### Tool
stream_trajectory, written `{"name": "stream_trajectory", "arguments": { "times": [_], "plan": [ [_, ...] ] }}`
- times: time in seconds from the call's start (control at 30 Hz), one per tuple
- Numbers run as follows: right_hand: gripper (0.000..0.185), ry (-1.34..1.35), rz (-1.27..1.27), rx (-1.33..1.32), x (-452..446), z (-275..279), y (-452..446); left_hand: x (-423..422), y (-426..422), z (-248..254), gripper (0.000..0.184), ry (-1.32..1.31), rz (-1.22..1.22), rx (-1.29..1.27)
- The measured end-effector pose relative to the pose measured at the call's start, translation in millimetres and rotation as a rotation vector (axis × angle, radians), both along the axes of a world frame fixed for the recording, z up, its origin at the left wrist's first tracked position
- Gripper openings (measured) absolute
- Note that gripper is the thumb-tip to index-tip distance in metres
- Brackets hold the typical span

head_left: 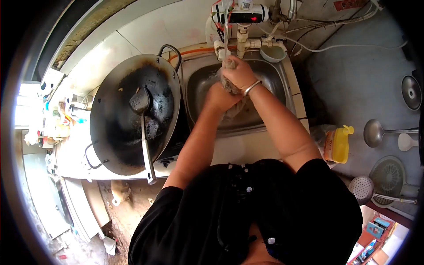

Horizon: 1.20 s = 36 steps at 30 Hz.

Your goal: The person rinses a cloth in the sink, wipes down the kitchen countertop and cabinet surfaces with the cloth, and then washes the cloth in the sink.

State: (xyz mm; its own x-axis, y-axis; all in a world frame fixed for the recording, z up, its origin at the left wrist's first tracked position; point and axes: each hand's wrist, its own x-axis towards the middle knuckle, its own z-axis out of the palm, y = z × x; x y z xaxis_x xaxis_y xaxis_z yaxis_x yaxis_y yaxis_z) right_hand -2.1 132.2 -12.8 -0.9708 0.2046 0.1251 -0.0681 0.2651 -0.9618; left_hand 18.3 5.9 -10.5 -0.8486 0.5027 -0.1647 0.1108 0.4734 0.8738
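Observation:
Both my hands are over the metal sink (279,81), wrapped round a wet, greyish-brown cloth (230,87). My right hand (242,73), with a silver bangle on its wrist, grips the upper part just under the running water (226,26). Lower and to the left, my left hand (221,96) is closed on the cloth's other part. A loose end of the cloth hangs below my hands into the sink. Most of my fingertips are hidden by the hands themselves.
Left of the sink a large wok (119,145) sits on the stove, a long-handled spatula (146,148) resting in it. A small bowl (273,53) stands at the sink's back right corner. A yellow bottle (340,145) is at right. Utensils, including a ladle (374,133), hang farther right.

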Motion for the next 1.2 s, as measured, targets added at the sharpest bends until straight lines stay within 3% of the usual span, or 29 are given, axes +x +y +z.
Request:
{"name": "stream_trajectory", "arguments": {
  "times": [0.03, 0.1, 0.13, 0.27, 0.37, 0.47, 0.5, 0.6, 0.73, 0.77, 0.83, 0.93, 1.07, 1.2],
  "plan": [
    [0.037, 0.016, -0.022, 0.215, -0.5, 3.7, -0.7, 2.2, 1.9, 6.4, 0.042, -0.004, -0.003, -0.003],
    [0.037, 0.014, -0.095, 0.290, 1.1, 11.4, -6.5, 5.0, 6.5, 24.1, 0.044, 0.013, 0.047, -0.259],
    [0.037, 0.016, -0.164, 0.367, 0.8, 14.5, -8.9, 5.7, 7.7, 28.2, 0.044, 0.013, 0.045, -0.258],
    [0.039, -0.101, -0.170, 0.351, -2.4, 17.1, -12.0, 9.4, 7.2, 23.6, 0.045, 0.084, 0.108, -0.261],
    [0.052, -0.071, 0.016, 0.281, -8.1, -0.2, -7.6, 9.3, 3.0, 22.7, 0.046, 0.123, 0.171, -0.241],
    [0.044, -0.030, 0.190, 0.142, -10.6, 6.4, 14.7, 2.8, -5.9, 16.7, 0.048, 0.131, 0.200, -0.217],
    [0.045, 0.068, 0.138, 0.163, -18.4, 1.6, 18.8, -2.2, -7.7, 14.0, 0.049, 0.164, 0.202, -0.173],
    [0.043, 0.160, -0.029, 0.325, -21.8, 63.9, 32.6, -8.7, -12.7, 4.3, 0.052, 0.262, 0.254, -0.144],
    [0.027, 0.734, -0.370, 0.818, -54.2, 128.4, 59.2, -6.7, -22.3, 1.2, 0.054, 0.275, 0.237, -0.084],
    [0.027, 0.736, -0.366, 0.816, -65.9, 143.1, 63.0, -6.4, -23.7, 3.8, 0.055, 0.241, 0.207, -0.112],
    [0.044, 0.491, -0.076, 1.057, -82.3, 163.3, 65.9, -3.4, -27.4, 10.1, 0.055, 0.206, 0.178, -0.149],
    [0.045, 0.300, -0.047, 1.218, -82.4, 171.6, 51.4, -1.4, -27.4, 13.7, 0.054, 0.235, 0.169, -0.201],
    [0.027, 0.463, -0.075, 1.250, -94.4, 165.7, 51.4, -4.9, -28.8, 6.5, 0.056, 0.241, 0.207, -0.181],
    [0.026, 0.490, -0.075, 1.156, -96.4, 165.9, 63.3, -7.2, -28.5, 6.0, 0.056, 0.303, 0.222, -0.096]
  ]
}}
